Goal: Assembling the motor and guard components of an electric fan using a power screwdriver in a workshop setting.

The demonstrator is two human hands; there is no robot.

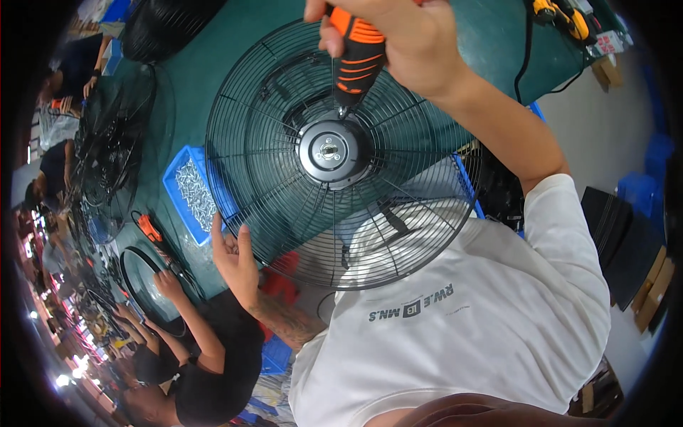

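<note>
In my right hand (420, 46), closed round its grip, is an orange and black electric screwdriver (360, 67). Its tip points down at the upper edge of a round black and silver motor (329, 151); whether it touches a screw is too small to tell. The motor sits at the centre of a round black wire fan guard (284, 213). At the guard's lower left rim is my left hand (238, 269), thumb on the inner side and fingers on the outer. A blue box (173, 186) of silver screws (196, 196) stands beside that hand, partly behind the guard.
The green table (491, 43) carries another orange screwdriver (151, 229), stacked black wire guards (114, 135) at left and a yellow-black power tool (562, 20) with a cord at upper right. Co-workers (206, 384) reach in from the left. Dark panels (615, 235) stand at right.
</note>
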